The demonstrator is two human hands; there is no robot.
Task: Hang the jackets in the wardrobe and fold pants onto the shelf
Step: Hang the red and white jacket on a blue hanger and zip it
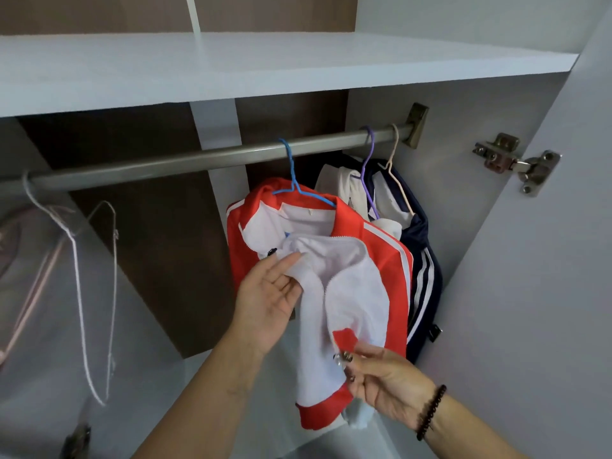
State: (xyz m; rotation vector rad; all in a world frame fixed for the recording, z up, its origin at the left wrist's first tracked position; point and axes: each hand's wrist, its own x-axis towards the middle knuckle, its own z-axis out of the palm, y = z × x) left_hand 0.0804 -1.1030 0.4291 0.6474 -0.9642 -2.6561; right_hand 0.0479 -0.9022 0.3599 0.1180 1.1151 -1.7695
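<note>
Wardrobe interior: metal rail (pixel 198 159) under white shelf (pixel 265 67). Red/white track jacket (pixel 374 250) hangs on blue hanger (pixel 293 180), mid-rail, front open w/ white lining out. Navy striped jacket (pixel 427 276) on purple hanger (pixel 369 167) just to its right, beside a cream hanger (pixel 397 173). Bare wire hangers (pixel 82 260) at rail's left. Left hand (pixel 268 306): fingers straight, flat against lining. Right hand (pixel 381 382): pinches zipper pull (pixel 344 357) at hem. No legible labels.

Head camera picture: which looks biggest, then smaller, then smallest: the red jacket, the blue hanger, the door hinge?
1. red jacket
2. door hinge
3. blue hanger, partly hidden in the collar, so it is close to the hinge and unsure.
</note>
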